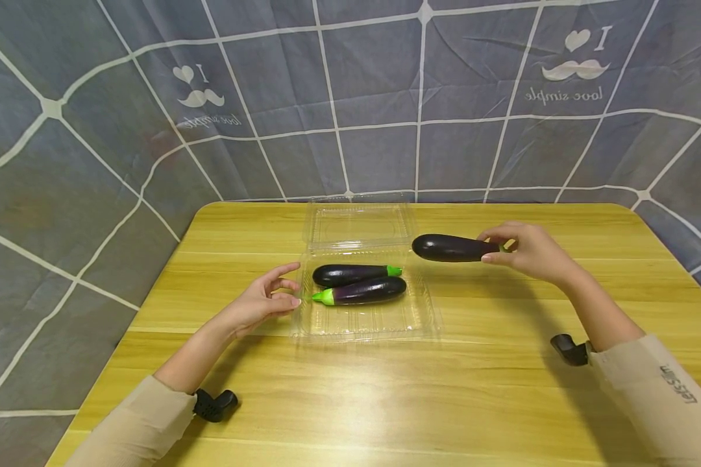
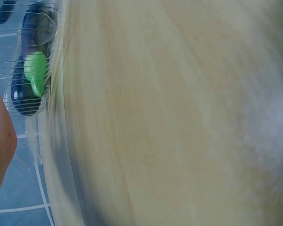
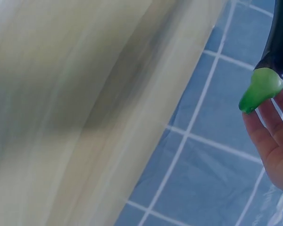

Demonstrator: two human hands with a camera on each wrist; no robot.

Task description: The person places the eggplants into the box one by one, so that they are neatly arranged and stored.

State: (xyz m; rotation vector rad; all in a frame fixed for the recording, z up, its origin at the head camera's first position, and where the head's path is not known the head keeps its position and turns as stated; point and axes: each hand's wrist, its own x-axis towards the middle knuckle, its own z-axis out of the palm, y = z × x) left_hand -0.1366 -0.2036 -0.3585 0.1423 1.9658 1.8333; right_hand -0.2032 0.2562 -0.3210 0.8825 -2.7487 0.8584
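My right hand [image 1: 528, 250] holds an eggplant [image 1: 448, 248] by its stem end, raised over the table, with its rounded end pointing left. In the right wrist view its green cap [image 3: 263, 87] shows beside the fingers. A clear plastic clamshell container [image 1: 362, 327] lies with its lid [image 1: 359, 224] folded back. Inside it rest two more eggplants: the rear one [image 1: 347, 275] has its green cap to the right, the front one [image 1: 370, 290] to the left. Beside the container's left edge is my left hand [image 1: 257, 301], its fingers loosely bent and apart; whether the fingertips touch the plastic, I cannot tell.
A wooden table [image 1: 350, 402] with rounded back corners carries everything. Behind and beside it hangs a grey-blue cloth [image 1: 374, 78] with white grid lines. Black wrist mounts [image 1: 215, 405] stick out from both sleeves.
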